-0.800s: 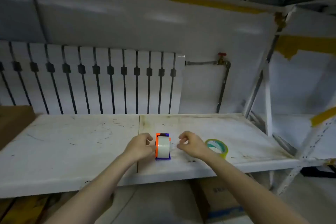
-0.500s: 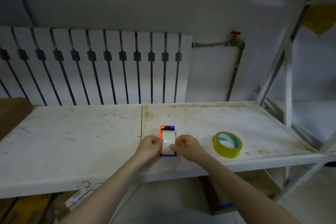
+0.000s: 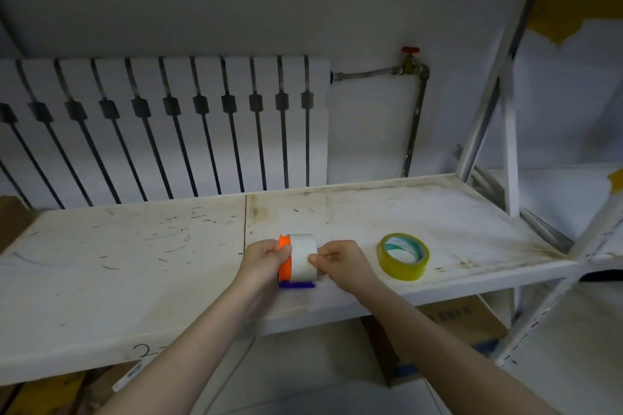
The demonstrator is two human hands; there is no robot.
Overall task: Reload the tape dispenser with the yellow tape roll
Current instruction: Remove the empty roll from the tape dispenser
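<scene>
An orange and purple tape dispenser (image 3: 285, 268) stands near the front edge of the white shelf (image 3: 135, 263), with a pale white tape roll (image 3: 302, 256) in it. My left hand (image 3: 266, 258) grips the dispenser's orange side. My right hand (image 3: 337, 263) pinches the right side of the white roll, which sits shifted to the right, partly out of the orange frame. The yellow tape roll (image 3: 404, 257) lies flat on the shelf, a short way right of my right hand, touched by nothing.
A white radiator (image 3: 161, 125) runs behind the shelf, with a pipe and red valve (image 3: 410, 51) to its right. White rack uprights (image 3: 505, 152) rise at the right end. Cardboard boxes (image 3: 455, 323) sit under the shelf.
Both hands closed in on the dispenser. The white roll has shifted to the right, out of the orange frame. The camera has tilted down and moved closer.
</scene>
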